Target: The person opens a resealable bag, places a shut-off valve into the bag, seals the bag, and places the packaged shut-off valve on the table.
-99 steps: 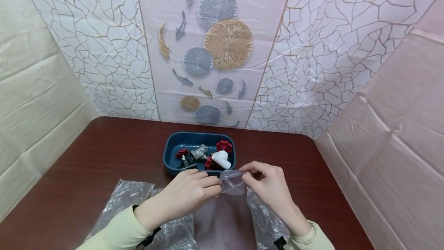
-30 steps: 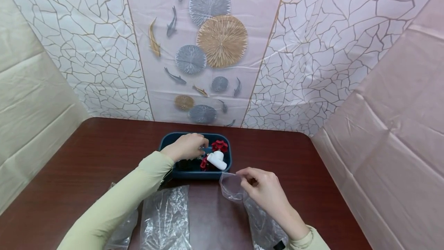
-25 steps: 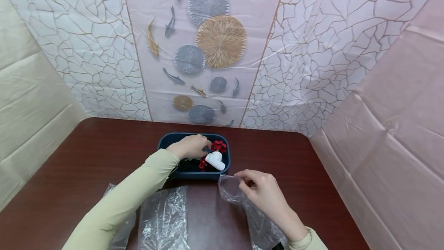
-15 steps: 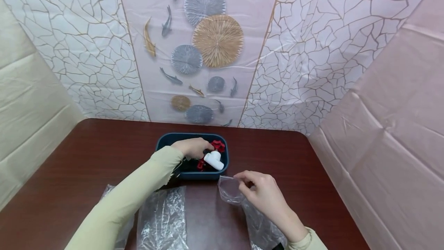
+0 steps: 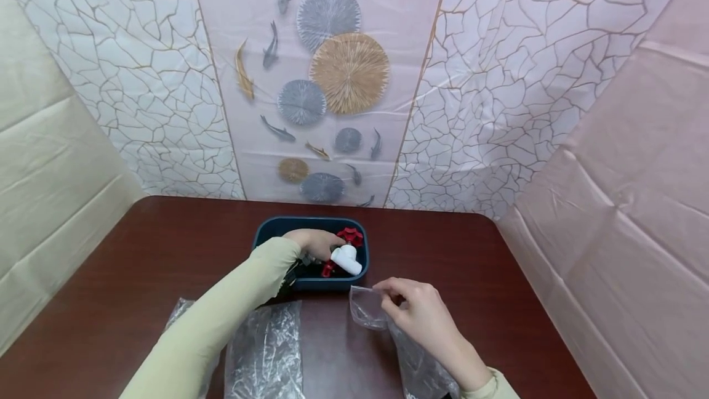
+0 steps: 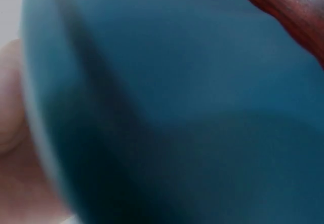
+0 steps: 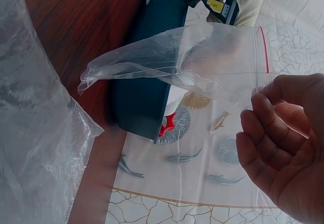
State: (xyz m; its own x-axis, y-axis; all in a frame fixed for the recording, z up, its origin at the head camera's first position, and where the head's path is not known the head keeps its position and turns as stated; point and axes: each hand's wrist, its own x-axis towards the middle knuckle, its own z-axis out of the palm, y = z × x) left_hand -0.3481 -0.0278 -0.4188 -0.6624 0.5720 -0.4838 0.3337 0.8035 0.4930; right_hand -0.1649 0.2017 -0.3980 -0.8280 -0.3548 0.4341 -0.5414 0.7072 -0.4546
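Note:
My left hand (image 5: 317, 243) reaches down into the blue tray (image 5: 266, 226), among the fittings; its fingertips are mostly hidden, and I cannot tell whether they grip anything. Right beside those fingers lie a white plastic tee fitting (image 5: 348, 260) and a red valve handwheel (image 5: 351, 236). A second red handle (image 5: 328, 269) shows below the hand. My right hand (image 5: 418, 313) pinches the top edge of a clear zip bag (image 7: 212, 51) between thumb and finger. The bag hangs in front of the tray, its red-striped edge (image 7: 264, 49) by the fingertips.
More clear plastic bags (image 5: 266, 350) lie flat on the dark red-brown table (image 5: 194, 233), left of the middle. Another piece of clear plastic (image 5: 423, 362) lies under the right forearm. A patterned cloth wall (image 5: 343, 140) stands behind the table.
The left hand has let go of the bag and gone into the tray, then shifted right and lower toward the white tee and red handwheel. The right hand keeps its pinch on the bag.

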